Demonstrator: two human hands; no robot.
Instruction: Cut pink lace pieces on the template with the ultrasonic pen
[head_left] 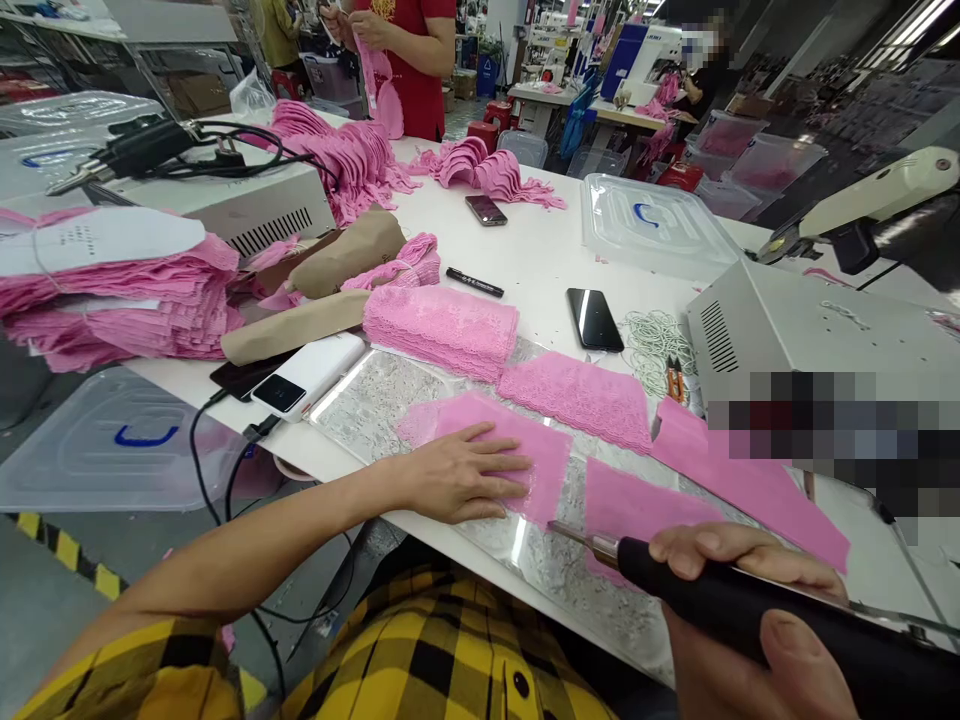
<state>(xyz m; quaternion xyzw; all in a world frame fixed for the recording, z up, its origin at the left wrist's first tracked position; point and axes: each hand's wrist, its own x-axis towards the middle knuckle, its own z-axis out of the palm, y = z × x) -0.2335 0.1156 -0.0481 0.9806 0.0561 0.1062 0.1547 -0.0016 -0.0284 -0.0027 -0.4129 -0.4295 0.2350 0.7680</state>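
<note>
My left hand (466,474) lies flat with fingers spread on a pink lace-edged fabric piece (544,455), pressing it onto a clear sheet over a speckled board (360,400). In my right hand (739,655) is a black-handled tool (705,590) with a thin metal tip. That tip touches or hovers just at the piece's lower right corner; I cannot tell which. To its right lies another pink fabric piece (645,495), partly hidden behind the tool. Behind them sit a thick stack of pink lace pieces (442,325) and a thinner lace stack (577,395).
A power bank (311,370) with cables is at left, near bundled pink fabric (127,310). Beyond the stacks lie a marker (475,282), a phone (595,320) and orange-handled snips (675,380). A grey machine box (787,330) stands right. A person in red (424,70) stands across the table.
</note>
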